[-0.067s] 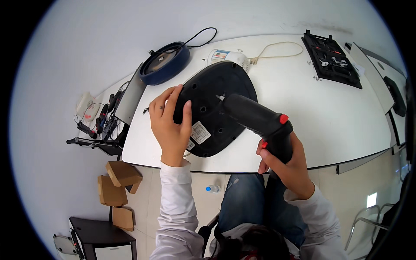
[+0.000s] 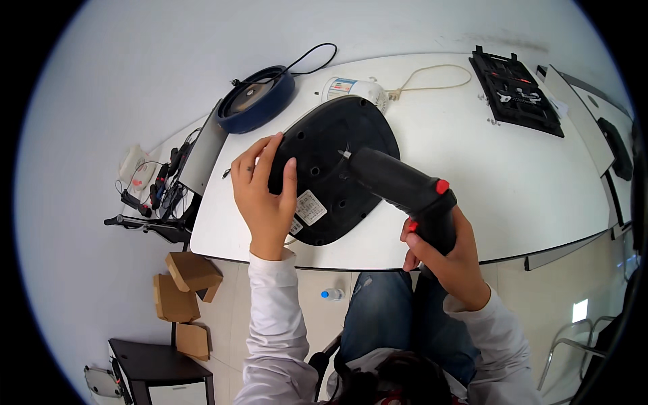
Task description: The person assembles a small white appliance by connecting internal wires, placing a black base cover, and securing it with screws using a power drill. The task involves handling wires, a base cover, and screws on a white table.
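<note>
The left hand [image 2: 265,196] grips the black base [image 2: 335,183] by its left edge, above the table [image 2: 503,196]. The right hand [image 2: 453,262] wraps the driver [image 2: 401,181] by its handle, bit over the base.

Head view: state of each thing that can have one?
Black panel: holed, labelled face showing
Left hand: holding panel's left edge
Right hand: gripping power screwdriver
Power screwdriver: bit over panel; running or not, can't tell
Tool case: open
Bottle: blue cap on
Blue round part: recessed side showing
</note>
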`<action>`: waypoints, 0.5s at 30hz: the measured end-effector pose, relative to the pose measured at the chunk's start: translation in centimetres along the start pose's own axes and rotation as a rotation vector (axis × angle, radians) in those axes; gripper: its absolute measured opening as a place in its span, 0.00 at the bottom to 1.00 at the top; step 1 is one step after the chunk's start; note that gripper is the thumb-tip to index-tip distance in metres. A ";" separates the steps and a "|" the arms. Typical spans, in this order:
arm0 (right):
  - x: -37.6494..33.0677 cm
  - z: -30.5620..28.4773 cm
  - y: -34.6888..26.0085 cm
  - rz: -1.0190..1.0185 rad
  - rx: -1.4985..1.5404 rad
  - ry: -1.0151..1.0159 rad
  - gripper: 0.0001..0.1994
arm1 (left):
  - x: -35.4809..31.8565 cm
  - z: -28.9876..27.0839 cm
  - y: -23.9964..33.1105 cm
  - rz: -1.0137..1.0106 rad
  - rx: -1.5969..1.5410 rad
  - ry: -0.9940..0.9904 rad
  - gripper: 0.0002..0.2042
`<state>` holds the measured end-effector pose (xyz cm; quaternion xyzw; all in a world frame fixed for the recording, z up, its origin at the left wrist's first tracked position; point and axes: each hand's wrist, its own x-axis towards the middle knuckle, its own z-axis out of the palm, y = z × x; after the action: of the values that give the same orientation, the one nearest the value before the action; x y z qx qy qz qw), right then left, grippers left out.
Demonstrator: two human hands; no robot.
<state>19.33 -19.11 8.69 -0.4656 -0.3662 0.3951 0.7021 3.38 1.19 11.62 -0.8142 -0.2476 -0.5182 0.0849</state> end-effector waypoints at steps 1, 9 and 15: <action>-0.1 -0.3 0.0 0.004 0.005 0.002 0.17 | -0.1 0.0 0.0 -0.012 -0.017 -0.005 0.17; -0.5 -2.4 0.7 0.016 0.013 0.034 0.19 | -0.2 0.0 -0.4 -0.071 -0.123 -0.023 0.16; -0.6 -2.6 1.0 0.027 0.041 0.011 0.19 | -0.4 0.0 -0.1 -0.072 -0.119 -0.005 0.16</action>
<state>21.15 -20.31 6.86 -0.4584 -0.3480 0.4095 0.7079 3.18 1.13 11.25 -0.8097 -0.2455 -0.5328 0.0171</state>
